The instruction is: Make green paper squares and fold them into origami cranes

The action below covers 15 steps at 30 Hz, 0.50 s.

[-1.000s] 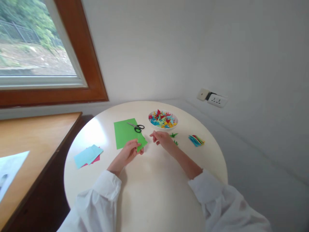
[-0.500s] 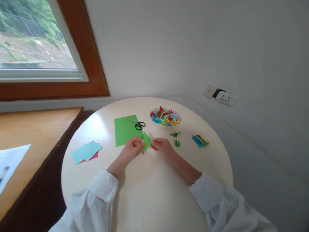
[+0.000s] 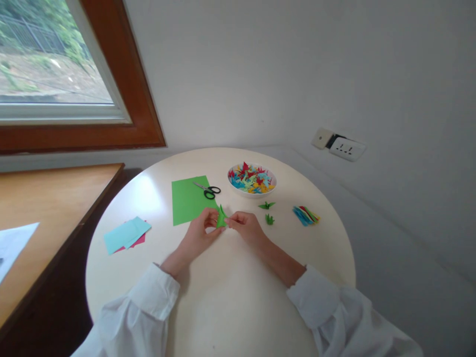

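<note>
A small folded piece of green paper is held between my two hands, its layers curved and standing apart at the top. My left hand pinches it from the left with thumb and fingers. From the right, the fingertips of my right hand grip its other side. Just beyond my left hand lies a larger green sheet, with black-handled scissors resting on its right part. Two small folded green paper cranes sit on the table to the right of my right hand.
A white bowl full of colourful folded paper cranes stands at the back. Several coloured paper strips lie at the right. Light blue paper overlaps pink paper on the left of the round white table. A wooden desk adjoins at left.
The green paper was a flat triangle and now looks narrower, bent, with its layers spread. My right hand has come closer to my left. The whole view has shifted slightly.
</note>
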Available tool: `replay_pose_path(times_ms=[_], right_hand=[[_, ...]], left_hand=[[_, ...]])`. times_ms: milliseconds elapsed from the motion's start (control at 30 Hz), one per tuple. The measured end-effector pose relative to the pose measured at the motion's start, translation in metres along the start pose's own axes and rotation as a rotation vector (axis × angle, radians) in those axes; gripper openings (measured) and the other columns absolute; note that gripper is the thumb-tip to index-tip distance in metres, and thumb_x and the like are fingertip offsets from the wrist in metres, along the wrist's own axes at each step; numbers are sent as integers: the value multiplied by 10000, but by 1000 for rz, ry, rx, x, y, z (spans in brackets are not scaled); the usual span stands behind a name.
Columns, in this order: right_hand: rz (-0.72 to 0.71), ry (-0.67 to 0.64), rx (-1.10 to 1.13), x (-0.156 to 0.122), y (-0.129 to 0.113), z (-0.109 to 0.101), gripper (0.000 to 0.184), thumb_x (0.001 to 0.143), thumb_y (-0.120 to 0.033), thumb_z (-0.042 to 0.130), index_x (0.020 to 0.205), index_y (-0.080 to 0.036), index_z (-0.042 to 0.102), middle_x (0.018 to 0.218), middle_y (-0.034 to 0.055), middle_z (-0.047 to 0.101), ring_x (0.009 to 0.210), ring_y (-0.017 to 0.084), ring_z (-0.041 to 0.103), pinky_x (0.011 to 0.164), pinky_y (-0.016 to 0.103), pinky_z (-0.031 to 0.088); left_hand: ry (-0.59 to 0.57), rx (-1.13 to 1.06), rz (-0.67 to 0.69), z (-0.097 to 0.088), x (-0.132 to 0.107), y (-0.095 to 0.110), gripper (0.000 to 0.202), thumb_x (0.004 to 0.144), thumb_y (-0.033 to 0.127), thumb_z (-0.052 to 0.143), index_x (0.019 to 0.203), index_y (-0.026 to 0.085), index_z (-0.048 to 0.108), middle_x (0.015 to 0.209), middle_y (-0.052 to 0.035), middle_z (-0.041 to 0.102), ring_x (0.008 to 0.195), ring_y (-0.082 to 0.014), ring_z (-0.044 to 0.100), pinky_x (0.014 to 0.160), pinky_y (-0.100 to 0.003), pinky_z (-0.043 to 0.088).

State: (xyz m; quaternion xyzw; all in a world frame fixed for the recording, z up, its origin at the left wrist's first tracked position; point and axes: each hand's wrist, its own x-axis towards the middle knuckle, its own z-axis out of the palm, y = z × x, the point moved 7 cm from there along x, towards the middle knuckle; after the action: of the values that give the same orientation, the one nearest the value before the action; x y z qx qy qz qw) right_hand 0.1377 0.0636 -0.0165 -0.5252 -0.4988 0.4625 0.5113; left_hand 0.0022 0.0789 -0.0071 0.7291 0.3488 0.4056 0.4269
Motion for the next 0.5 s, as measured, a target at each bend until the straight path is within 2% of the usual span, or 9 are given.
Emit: replay_pose_path(times_ms=[133, 267, 400, 500], right_hand=[[1, -3, 16, 1, 1, -1, 291, 594, -434, 652, 531, -170, 546, 511, -47, 497, 518, 82, 379, 533, 248, 296], [10, -4, 16, 2, 5, -2, 323, 612, -466, 645, 538, -170, 540, 495, -53, 483, 501, 76, 359, 515, 243, 279], [20, -20, 10, 2, 6, -1, 336, 605, -475, 665, 537, -169, 541, 492, -55, 483, 502, 76, 362, 510, 237, 275], [29, -36, 9, 2, 6, -1, 336, 599, -470, 670, 523, -172, 535, 481, -61, 467, 494, 73, 355, 506, 236, 272]], left_hand=[[44, -84, -52, -4, 2, 4, 235, 717, 261, 654, 866, 173, 494, 669, 42, 488, 615, -92, 496, 594, -229, 429], [61, -198, -166, -8, 5, 1, 333, 701, 388, 670, 872, 170, 487, 494, 93, 429, 471, -88, 458, 472, -209, 348], [48, -245, -252, -12, 5, -2, 467, 694, 464, 668, 1000, 169, 477, 545, 35, 592, 570, -156, 600, 549, -255, 435], [43, -281, -278, -12, 3, -2, 560, 706, 467, 656, 1134, 164, 458, 575, 26, 616, 587, -169, 624, 589, -283, 471]])
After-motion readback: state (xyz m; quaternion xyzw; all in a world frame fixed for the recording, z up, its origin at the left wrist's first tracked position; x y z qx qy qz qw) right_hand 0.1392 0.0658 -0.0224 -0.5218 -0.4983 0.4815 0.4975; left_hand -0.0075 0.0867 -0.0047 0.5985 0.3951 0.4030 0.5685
